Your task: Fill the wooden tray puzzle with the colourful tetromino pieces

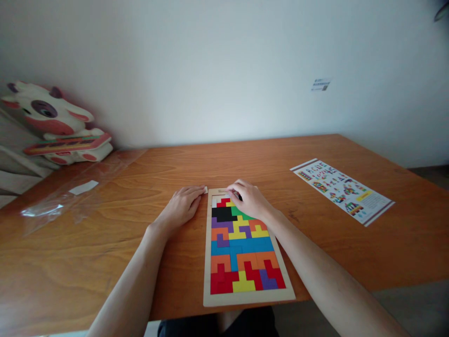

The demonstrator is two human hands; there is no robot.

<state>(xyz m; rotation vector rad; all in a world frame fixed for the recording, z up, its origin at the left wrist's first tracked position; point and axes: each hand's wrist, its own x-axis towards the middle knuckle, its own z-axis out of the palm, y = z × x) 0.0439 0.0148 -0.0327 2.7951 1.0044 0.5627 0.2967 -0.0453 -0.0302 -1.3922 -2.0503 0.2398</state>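
Right fingers (238, 185) bend over far end of tray (249, 299), left fingers (192, 191) at white scrap (206, 190); I can't tell either grip. Tray holds colored blocks (250, 245), sits on tabletop (175, 166); pale wall (210, 84).

I see a wooden bench (196, 164) carrying a puzzle tray (249, 298), a printed sheet (342, 192) to its right, clear plastic (49, 210) and a cow-shaped toy (61, 124) leftward.

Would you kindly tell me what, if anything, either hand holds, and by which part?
That cannot be told; the left hand is at a white piece, the right hand over the puzzle board.
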